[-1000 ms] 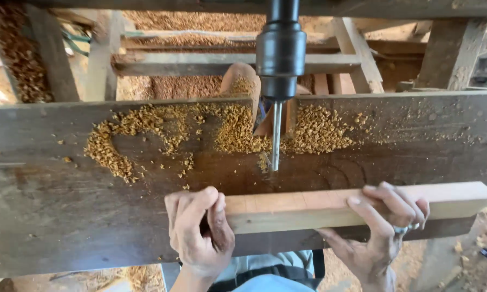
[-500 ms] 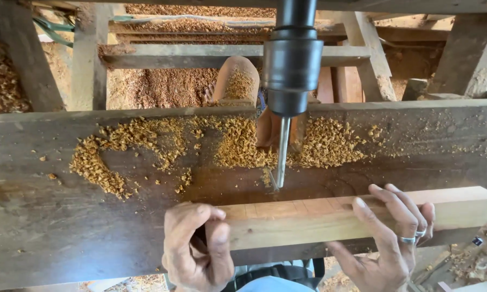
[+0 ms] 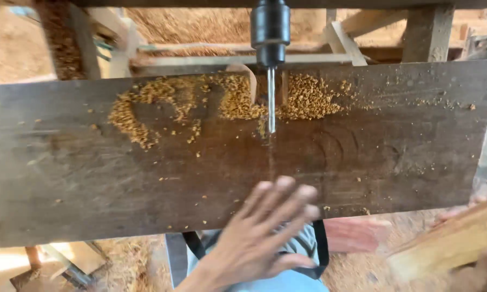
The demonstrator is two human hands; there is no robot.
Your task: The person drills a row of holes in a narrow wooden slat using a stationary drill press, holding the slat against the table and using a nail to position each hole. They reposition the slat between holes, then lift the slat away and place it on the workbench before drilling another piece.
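Up top, 1 drill bit [image 3: 271,100] hangs over 1 dark counter [image 3: 92,178] w/ sawdust piled [image 3: 146,105] around it. Left hand [image 3: 257,238] sits at the near edge, fingers spread, holding nothing. Far right, 1 pale wood bar [image 3: 452,243] is off the counter & tilted, right hand [image 3: 484,273] at the bar's lower end, grip blurred, can't tell.

No packages, labels, signs or screens are showing anywhere in this view.
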